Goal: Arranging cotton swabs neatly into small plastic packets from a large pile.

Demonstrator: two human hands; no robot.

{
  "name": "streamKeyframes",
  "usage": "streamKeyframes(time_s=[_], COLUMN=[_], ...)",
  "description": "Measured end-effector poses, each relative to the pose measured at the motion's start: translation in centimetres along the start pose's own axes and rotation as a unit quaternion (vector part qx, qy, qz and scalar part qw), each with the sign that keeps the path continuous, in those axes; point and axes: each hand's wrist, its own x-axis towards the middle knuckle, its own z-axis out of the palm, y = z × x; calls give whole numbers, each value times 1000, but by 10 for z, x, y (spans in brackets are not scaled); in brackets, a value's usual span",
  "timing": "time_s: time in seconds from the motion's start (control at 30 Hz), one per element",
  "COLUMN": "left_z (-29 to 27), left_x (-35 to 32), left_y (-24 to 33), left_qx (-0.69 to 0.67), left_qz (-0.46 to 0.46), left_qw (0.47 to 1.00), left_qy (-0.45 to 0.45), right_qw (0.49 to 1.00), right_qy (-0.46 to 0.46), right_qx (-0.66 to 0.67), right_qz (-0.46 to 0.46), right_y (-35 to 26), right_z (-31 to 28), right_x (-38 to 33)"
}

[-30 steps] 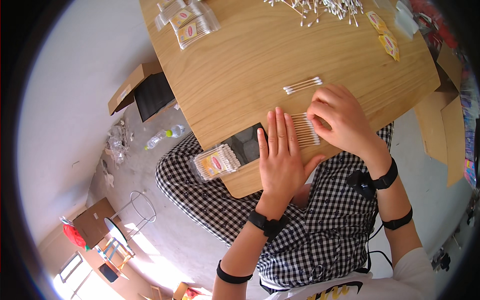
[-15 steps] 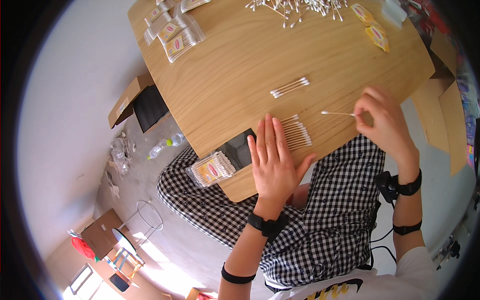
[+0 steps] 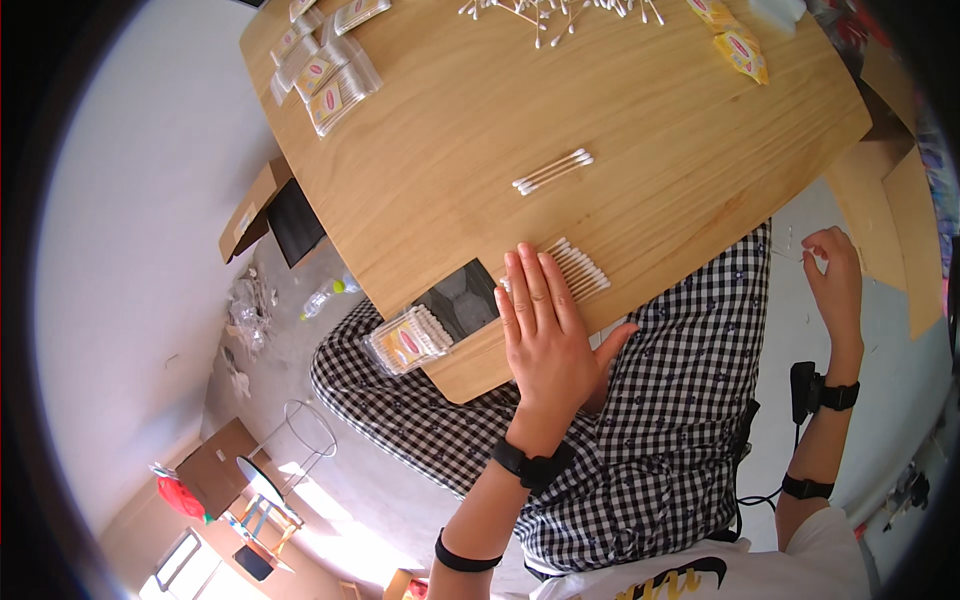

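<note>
My left hand (image 3: 548, 335) lies flat, fingers stretched out and together, thumb apart. Its fingers cover part of a row of cotton swabs (image 3: 583, 266) on the wooden table (image 3: 440, 170). Beyond the table's right edge, my right hand (image 3: 835, 278) hangs over the floor with thumb and forefinger pinched. A thin, faint cotton swab (image 3: 801, 258) seems to be at the fingertips, blurred against the grey floor. Beside my left hand are a dark pad (image 3: 462, 300) and a clear pack of cotton swabs (image 3: 412, 340). A few loose swabs (image 3: 553, 172) lie together farther up the table.
Several swab packs (image 3: 330, 98) lie at the far left. A heap of loose swabs (image 3: 560, 12) and yellow wrappers (image 3: 740, 52) are at the far edge. An open cardboard box (image 3: 885, 225) stands right of the table, another box (image 3: 262, 205) at its left.
My right hand has moved right, from over the table to over the floor, away from the row of swabs. My left hand stays flat on the row. The view has shifted slightly.
</note>
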Motion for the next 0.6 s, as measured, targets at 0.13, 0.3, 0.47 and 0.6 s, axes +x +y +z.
streamKeyframes(time_s=[0.13,0.3,0.47,0.6], left_z=[1,3,-3,-2], left_x=[0,0,4,3], left_y=[-5,-5,-2,-5], left_qx=[13,23,13,8], left_qz=[13,11,6,4], left_qw=[999,1000,1000,1000], left_qy=[29,18,-4,0], right_qw=[970,881,881,882], right_qy=[71,-51,-31,-29], right_qx=[227,416,382,388], right_qz=[-52,-217,-276,-267], right_y=[-82,-158,-169,-172], right_z=[7,44,70,74], right_x=[20,24,32,31])
